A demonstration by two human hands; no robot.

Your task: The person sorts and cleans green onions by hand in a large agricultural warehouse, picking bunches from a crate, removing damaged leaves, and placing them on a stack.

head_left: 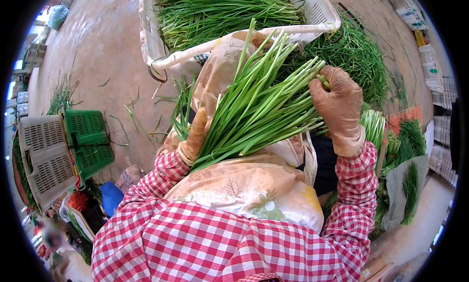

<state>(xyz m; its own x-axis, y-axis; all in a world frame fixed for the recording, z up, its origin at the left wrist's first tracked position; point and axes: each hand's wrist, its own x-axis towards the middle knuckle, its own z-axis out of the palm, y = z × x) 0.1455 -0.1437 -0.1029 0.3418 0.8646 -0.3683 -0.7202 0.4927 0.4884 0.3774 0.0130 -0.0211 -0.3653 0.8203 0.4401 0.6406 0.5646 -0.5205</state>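
Observation:
A loose bunch of garlic chives [254, 106] lies slantwise across my lap, its pale cut ends fanned toward the upper right. My left hand [196, 135], in a tan rubber glove, is wrapped round the leafy lower end; its thumb points up and its other fingers are hidden under the leaves. At the pale ends, my right hand [337, 98], gloved alike, has its fingers curled and pinched on the chive stalks at the bunch's edge. A stained, patterned apron [234, 184] covers my lap below the bunch.
Ahead stands a white plastic crate [149, 32] heaped with chives. A loose pile of greens [359, 62] lies to its right. Tied bundles [410, 140] sit farther right. White [46, 160] and green crates [90, 142] stand at left, with stray leaves on the floor [102, 62].

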